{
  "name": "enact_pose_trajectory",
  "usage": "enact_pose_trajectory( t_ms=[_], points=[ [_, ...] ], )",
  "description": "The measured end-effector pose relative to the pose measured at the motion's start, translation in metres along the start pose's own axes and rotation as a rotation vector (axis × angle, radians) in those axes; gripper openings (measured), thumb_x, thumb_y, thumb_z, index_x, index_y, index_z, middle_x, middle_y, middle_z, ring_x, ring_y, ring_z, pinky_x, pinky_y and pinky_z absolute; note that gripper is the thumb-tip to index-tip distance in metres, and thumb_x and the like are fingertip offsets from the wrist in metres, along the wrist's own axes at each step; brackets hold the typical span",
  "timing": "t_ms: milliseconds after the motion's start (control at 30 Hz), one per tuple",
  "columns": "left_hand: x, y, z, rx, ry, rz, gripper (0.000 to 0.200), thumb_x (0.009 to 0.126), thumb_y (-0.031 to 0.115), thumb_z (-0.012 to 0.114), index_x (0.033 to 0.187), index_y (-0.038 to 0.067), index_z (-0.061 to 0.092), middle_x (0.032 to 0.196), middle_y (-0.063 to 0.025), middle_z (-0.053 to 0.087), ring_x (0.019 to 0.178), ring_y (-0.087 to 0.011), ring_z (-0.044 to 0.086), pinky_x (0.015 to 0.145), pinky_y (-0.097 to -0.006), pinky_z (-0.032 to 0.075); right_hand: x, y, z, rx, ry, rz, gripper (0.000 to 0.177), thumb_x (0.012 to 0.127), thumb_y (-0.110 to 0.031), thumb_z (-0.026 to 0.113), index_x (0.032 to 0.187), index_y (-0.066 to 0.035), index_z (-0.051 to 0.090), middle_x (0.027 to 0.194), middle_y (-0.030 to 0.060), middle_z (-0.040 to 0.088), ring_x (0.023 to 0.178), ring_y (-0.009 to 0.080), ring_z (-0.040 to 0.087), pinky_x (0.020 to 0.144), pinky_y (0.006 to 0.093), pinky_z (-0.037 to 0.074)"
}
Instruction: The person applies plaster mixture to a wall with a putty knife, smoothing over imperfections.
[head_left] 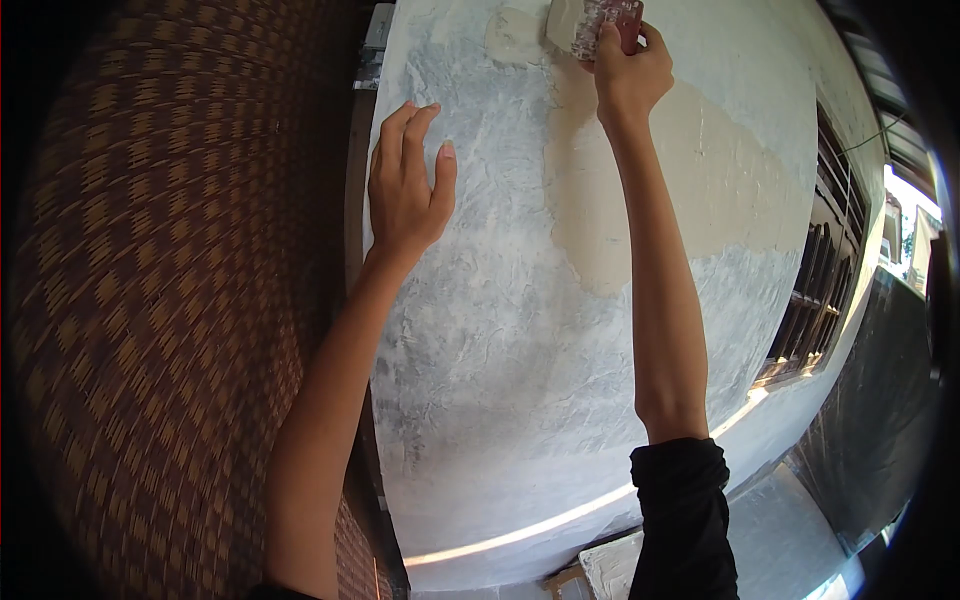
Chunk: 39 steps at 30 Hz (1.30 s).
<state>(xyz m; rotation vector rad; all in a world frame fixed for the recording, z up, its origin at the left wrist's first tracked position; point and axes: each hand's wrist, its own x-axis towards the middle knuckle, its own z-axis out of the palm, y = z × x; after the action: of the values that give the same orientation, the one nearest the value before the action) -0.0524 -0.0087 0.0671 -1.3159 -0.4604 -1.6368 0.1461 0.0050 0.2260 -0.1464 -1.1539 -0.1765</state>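
Scraper [590,28], cut off at top, is gripped by right fingers [609,42]; left fingers [413,138] parted.

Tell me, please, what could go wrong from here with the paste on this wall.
Paste on the reddish tool in the right hand might drip. The left hand, in front of the wall, could smear the beige patch if it strays there. That patch's uneven edge may leave a visible ridge.
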Motion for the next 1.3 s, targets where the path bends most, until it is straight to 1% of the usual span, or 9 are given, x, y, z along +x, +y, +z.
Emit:
enact_pose_trajectory(
  t_ms=[200, 400, 500, 633, 800, 833, 967, 1167, 1300],
  points=[
    [-0.003, -0.001, -0.002, -0.032, -0.053, -0.009, 0.041, 0.098, 0.017, 0.051, 0.135, 0.000, 0.044, 0.133, -0.0210, 0.049, 0.127, -0.0376, 0.050, 0.107, -0.0469, 0.039, -0.006, 0.007, 0.009, 0.024, -0.160, 0.226, 0.043, 0.088, -0.015, 0.071, 0.120, 0.011, 0.059, 0.102, 0.0215, 0.069, 0.074, 0.0243, 0.072, 0.063, 0.0321, 0.065],
    [0.001, -0.001, -0.001, 0.015, 0.003, 0.035, 0.040, 0.094, 0.016, 0.055, 0.130, 0.001, 0.051, 0.127, -0.0229, 0.053, 0.120, -0.0389, 0.055, 0.098, -0.0472, 0.047, -0.001, -0.008, 0.011, -0.028, -0.032, 0.046, 0.028, 0.087, -0.015, 0.067, 0.108, 0.003, 0.067, 0.089, 0.0220, 0.072, 0.081, 0.0306, 0.071, 0.074, 0.0379, 0.055],
    [0.000, -0.001, 0.000, -0.011, 0.005, 0.017, 0.040, 0.094, 0.017, 0.056, 0.131, 0.001, 0.052, 0.128, -0.0228, 0.053, 0.120, -0.0388, 0.055, 0.098, -0.0471, 0.047, -0.005, 0.018, 0.034, -0.194, -0.051, -0.139, 0.029, 0.089, -0.015, 0.067, 0.112, 0.003, 0.066, 0.086, 0.0194, 0.072, 0.074, 0.0233, 0.070, 0.066, 0.0347, 0.055],
    [-0.001, 0.000, -0.002, 0.011, -0.031, 0.003, 0.041, 0.097, 0.019, 0.052, 0.133, 0.000, 0.048, 0.131, -0.0220, 0.050, 0.123, -0.0380, 0.052, 0.104, -0.0468, 0.043, 0.013, 0.013, -0.014, -0.168, -0.068, 0.114, 0.038, 0.087, -0.015, 0.071, 0.116, 0.010, 0.064, 0.096, 0.0206, 0.071, 0.070, 0.0238, 0.072, 0.062, 0.0332, 0.064],
    [-0.001, 0.001, -0.004, 0.018, -0.073, -0.007, 0.041, 0.100, 0.019, 0.050, 0.135, -0.001, 0.045, 0.134, -0.0212, 0.048, 0.127, -0.0368, 0.050, 0.108, -0.0464, 0.040, 0.007, -0.006, 0.003, 0.069, -0.109, 0.083, 0.041, 0.087, -0.017, 0.072, 0.117, 0.008, 0.064, 0.097, 0.0220, 0.071, 0.070, 0.0238, 0.073, 0.062, 0.0339, 0.063],
    [-0.001, -0.001, -0.002, 0.001, -0.035, 0.001, 0.040, 0.097, 0.018, 0.053, 0.132, 0.000, 0.048, 0.131, -0.0218, 0.051, 0.123, -0.0379, 0.052, 0.103, -0.0469, 0.043, -0.004, -0.008, 0.015, -0.032, -0.145, 0.109, 0.029, 0.089, -0.015, 0.066, 0.112, 0.003, 0.066, 0.086, 0.0200, 0.072, 0.072, 0.0238, 0.070, 0.065, 0.0354, 0.055],
    [0.000, 0.000, -0.002, -0.001, 0.004, 0.025, 0.039, 0.094, 0.016, 0.056, 0.130, 0.001, 0.052, 0.127, -0.0222, 0.053, 0.120, -0.0390, 0.055, 0.098, -0.0474, 0.047, 0.007, 0.013, -0.008, -0.257, -0.117, 0.050, 0.040, 0.087, -0.016, 0.071, 0.117, 0.009, 0.063, 0.097, 0.0209, 0.071, 0.074, 0.0240, 0.073, 0.062, 0.0339, 0.064],
    [0.000, 0.000, -0.001, 0.017, 0.000, 0.033, 0.039, 0.094, 0.016, 0.056, 0.130, 0.001, 0.052, 0.128, -0.0217, 0.053, 0.120, -0.0387, 0.055, 0.098, -0.0474, 0.047, -0.004, -0.003, -0.005, -0.043, -0.146, -0.021, 0.028, 0.090, -0.014, 0.066, 0.110, 0.004, 0.067, 0.085, 0.0197, 0.072, 0.072, 0.0233, 0.070, 0.065, 0.0354, 0.056],
    [-0.001, -0.001, -0.001, 0.004, 0.005, 0.011, 0.039, 0.094, 0.016, 0.056, 0.130, 0.001, 0.052, 0.128, -0.0218, 0.053, 0.121, -0.0383, 0.055, 0.099, -0.0474, 0.047, 0.013, 0.016, -0.022, -0.262, -0.181, 0.055, 0.044, 0.087, -0.019, 0.071, 0.118, 0.010, 0.062, 0.099, 0.0205, 0.071, 0.075, 0.0251, 0.073, 0.063, 0.0321, 0.064]
  ],
)
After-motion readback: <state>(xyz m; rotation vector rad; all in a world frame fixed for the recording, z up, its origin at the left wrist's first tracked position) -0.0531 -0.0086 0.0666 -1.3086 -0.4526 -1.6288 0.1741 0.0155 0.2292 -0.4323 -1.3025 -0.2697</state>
